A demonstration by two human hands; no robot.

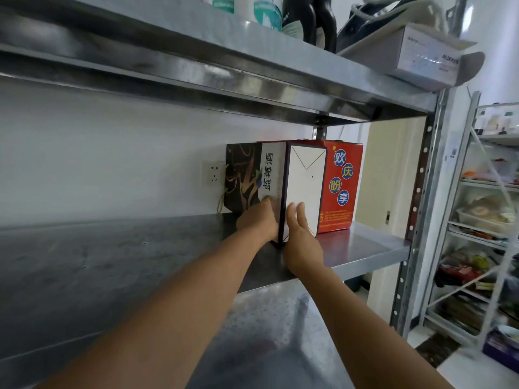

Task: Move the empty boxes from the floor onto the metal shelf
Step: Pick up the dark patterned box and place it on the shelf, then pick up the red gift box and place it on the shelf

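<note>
Looks from head height into the middle tier of a metal shelf (365, 248). Shows two boxes already up on that tier, towards its right end and close to the wall. First, a red box (341, 181) with blue roundels of Chinese characters. Second, right against its left side, a dark marbled box (303, 181) with a white label band and a white end face, angled with one corner forward.

Shows both bare forearms reaching to that corner. Left hand (258, 223) laid against the marbled box's long side, fingers apparently straight and flat, clasping nothing. Right hand (302, 242) flat on the white end face, fingers straight and slightly spread, likewise pressing rather than gripping. Reads as a nudge of this box into line beside the red one, not a lift.

Puts the task well along for these two boxes: both off the floor, both upright on the steel. Cannot tell whether more boxes wait below, with hardly any floor in view.

Gives no look inside either box: both closed, contents unseen, empty only by the task's word.

Above, an upper tier (252, 51) carrying bottles (266, 9) and a white carton (427, 54) jutting past the end. A wall socket (213, 172) just left of the marbled box. Far right, a second rack (477, 220) crowded with blurred packets.
</note>
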